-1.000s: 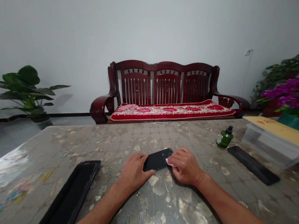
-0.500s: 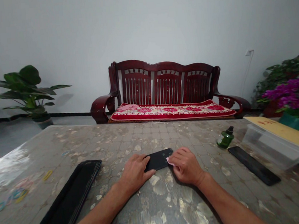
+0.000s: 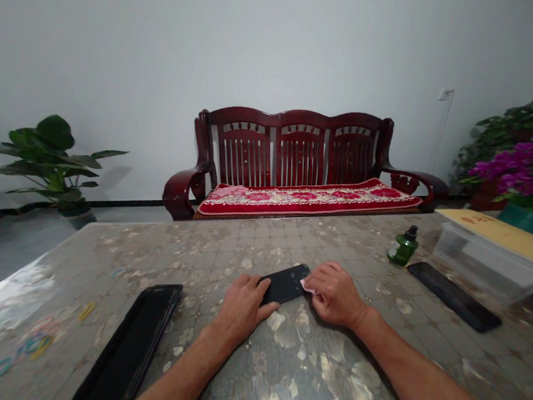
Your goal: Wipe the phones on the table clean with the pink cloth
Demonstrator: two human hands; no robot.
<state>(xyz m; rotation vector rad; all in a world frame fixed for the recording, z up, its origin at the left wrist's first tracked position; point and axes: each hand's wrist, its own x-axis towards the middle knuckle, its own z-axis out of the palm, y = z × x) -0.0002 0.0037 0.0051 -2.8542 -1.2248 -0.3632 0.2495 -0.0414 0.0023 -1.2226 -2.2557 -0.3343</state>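
Observation:
A black smartphone (image 3: pixel 281 285) lies on the patterned tabletop in the middle of the head view, its camera end to the right. My left hand (image 3: pixel 242 304) grips its left end, thumb along the near edge and fingers at the far edge. Bunched in my closed right hand (image 3: pixel 334 294) is a small pink cloth (image 3: pixel 307 286), touching the phone's right end. Most of the cloth is hidden by the fingers. Dark marks or droplets show on the phone near the cloth.
Left of my arms lies a black tablet (image 3: pixel 127 348), with coloured rubber bands (image 3: pixel 33 345) beyond it. On the right are a green spray bottle (image 3: pixel 403 246), a second black phone (image 3: pixel 452 295) and a clear plastic box (image 3: pixel 475 268) under a yellow board (image 3: pixel 510 233).
My right hand and the pink cloth have shifted slightly to the right, towards the phone's end. The left hand keeps its hold, and the phone has hardly moved.

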